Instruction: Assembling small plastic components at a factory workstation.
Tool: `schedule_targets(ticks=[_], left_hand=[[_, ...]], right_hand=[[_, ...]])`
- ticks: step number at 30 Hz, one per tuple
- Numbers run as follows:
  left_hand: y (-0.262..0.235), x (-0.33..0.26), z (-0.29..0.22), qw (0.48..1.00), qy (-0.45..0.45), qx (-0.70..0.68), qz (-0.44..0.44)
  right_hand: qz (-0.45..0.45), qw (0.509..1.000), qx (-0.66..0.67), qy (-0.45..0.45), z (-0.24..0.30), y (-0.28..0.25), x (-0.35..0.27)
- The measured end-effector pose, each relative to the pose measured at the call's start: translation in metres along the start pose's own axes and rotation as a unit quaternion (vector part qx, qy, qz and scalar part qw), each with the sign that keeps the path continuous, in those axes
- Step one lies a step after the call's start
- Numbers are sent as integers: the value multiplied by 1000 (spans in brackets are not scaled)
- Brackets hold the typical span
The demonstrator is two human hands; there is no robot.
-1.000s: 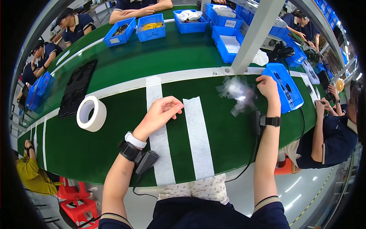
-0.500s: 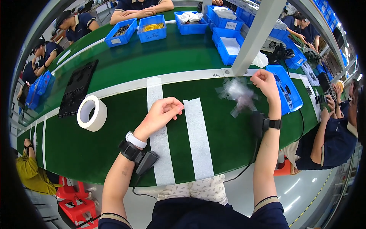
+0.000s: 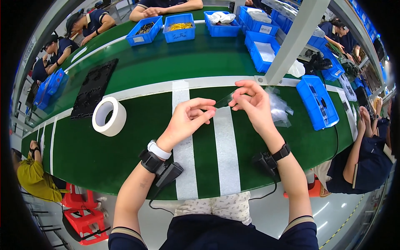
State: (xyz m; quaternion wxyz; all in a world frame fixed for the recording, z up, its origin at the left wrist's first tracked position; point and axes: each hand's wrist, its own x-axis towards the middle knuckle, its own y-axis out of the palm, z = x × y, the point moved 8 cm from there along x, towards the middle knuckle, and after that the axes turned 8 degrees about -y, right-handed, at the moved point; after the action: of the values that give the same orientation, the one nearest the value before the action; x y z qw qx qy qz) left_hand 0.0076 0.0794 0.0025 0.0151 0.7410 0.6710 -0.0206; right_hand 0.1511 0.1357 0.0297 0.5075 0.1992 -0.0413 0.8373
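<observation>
Above the two white tape strips on the green table, my hands hold a small clear plastic film piece (image 3: 225,101) between them. My left hand (image 3: 189,121) has thumb and fingers pinched together at the film's left end. From the other side, my right hand (image 3: 253,104) pinches its right end. Under the left hand runs one white tape strip (image 3: 184,154); a second tape strip (image 3: 227,166) lies to its right. Just beyond my right hand is a loose pile of clear film pieces (image 3: 281,110), partly covered by that hand.
A white tape roll (image 3: 121,118) and a black moulded tray (image 3: 93,89) are to the left. At right sits a blue bin (image 3: 306,102) with dark parts. A grey post (image 3: 293,43) rises from the table; blue bins (image 3: 180,35) line the far side. Co-workers sit around.
My right hand has come left and nearer from beside the film pile to meet my left hand. The film piece now spans between them. The whole view has shifted slightly.
</observation>
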Motion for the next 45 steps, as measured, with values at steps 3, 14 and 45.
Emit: schedule_targets(ticks=[3, 14, 45], left_hand=[[-2, 1, -3, 1000, 16, -11, -8], [1, -2, -4, 1000, 18, 16, 5], [7, -5, 0, 996, 22, 86, 20]], right_hand=[[4, 1000, -7, 3, 0, 2, -3], [117, 989, -70, 55, -12, 24, -12], [136, 945, -262, -139, 15, 38, -14]])
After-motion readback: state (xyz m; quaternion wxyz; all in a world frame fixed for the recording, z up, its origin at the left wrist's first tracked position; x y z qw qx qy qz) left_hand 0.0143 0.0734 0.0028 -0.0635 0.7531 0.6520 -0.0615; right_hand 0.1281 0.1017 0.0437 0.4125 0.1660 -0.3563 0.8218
